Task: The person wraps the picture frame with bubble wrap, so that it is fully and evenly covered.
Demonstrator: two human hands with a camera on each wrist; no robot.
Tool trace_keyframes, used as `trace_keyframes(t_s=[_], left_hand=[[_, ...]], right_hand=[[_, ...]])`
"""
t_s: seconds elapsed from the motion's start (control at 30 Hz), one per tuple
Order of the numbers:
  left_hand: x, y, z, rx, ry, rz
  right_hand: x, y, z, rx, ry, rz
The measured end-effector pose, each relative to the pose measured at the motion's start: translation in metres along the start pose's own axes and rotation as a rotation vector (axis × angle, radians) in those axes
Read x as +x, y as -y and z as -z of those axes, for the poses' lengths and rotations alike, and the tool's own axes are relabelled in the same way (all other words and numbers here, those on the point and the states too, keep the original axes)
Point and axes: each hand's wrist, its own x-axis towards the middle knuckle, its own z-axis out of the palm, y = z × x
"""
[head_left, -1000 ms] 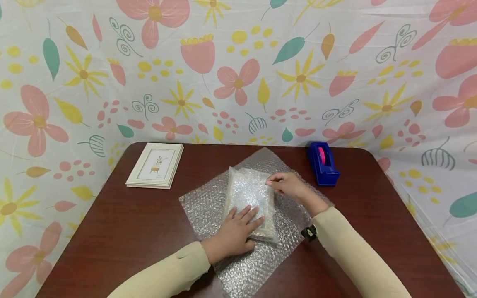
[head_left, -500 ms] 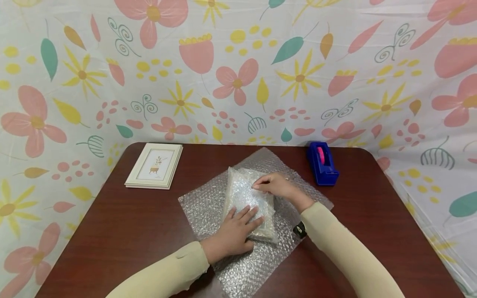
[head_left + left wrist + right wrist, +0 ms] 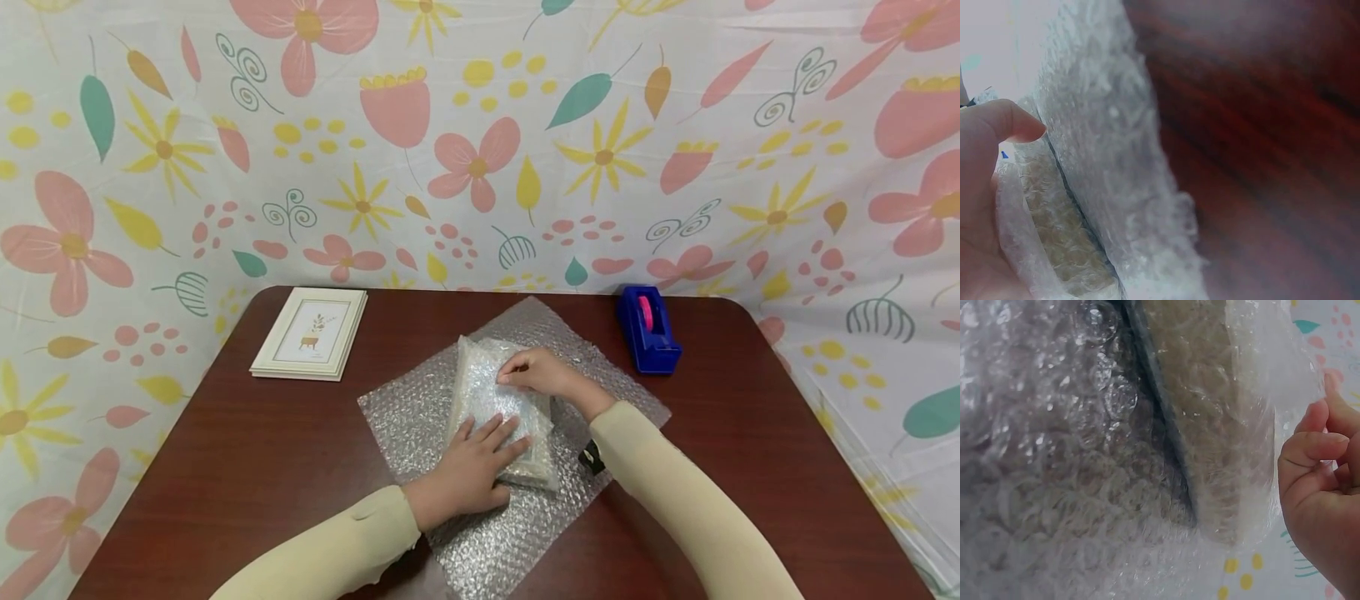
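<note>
A flat rectangular bundle in bubble wrap [image 3: 480,367] lies on a larger bubble wrap sheet [image 3: 408,400] in the head view. Through the plastic, the right wrist view shows a tan side [image 3: 1200,394] of the wrapped thing. My left hand [image 3: 472,467] lies on the bundle's near part with fingers spread. My right hand [image 3: 543,373] is over its upper right part, thumb and forefinger together, pinching the edge of the clear wrap in the right wrist view. In the left wrist view the left thumb [image 3: 1019,122] lies over the bundle's side.
At the back left of the dark wooden table [image 3: 285,467] lies a cream picture frame [image 3: 308,335], seemingly stacked on another. A blue tape dispenser [image 3: 649,330] with a pink core stands at the back right. Behind hangs a floral cloth [image 3: 480,125].
My right hand has moved left and slightly nearer across the bundle, from its right edge toward the middle, fingertips still together. My left hand has stayed in place on the bundle.
</note>
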Motion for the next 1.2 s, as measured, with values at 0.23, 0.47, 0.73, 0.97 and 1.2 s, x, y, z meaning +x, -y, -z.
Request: trace_keyframes(t_s=[0.23, 0.47, 0.73, 0.97, 1.2], left_hand=[[0.000, 0.000, 0.000, -0.003, -0.020, -0.016], [0.000, 0.001, 0.000, -0.005, 0.000, -0.005], [0.000, 0.001, 0.001, -0.013, 0.030, 0.003], [-0.002, 0.002, 0.001, -0.003, 0.002, -0.013], [-0.001, 0.001, 0.002, -0.010, -0.012, -0.025]], right_hand=[[0.008, 0.002, -0.003, -0.056, 0.034, 0.027], [0.012, 0.003, -0.004, -0.106, 0.053, 0.033], [0.016, -0.003, -0.008, -0.106, 0.048, 0.081], [0.016, -0.007, -0.012, -0.106, 0.045, 0.143], [0.012, -0.011, -0.012, -0.108, 0.025, 0.194]])
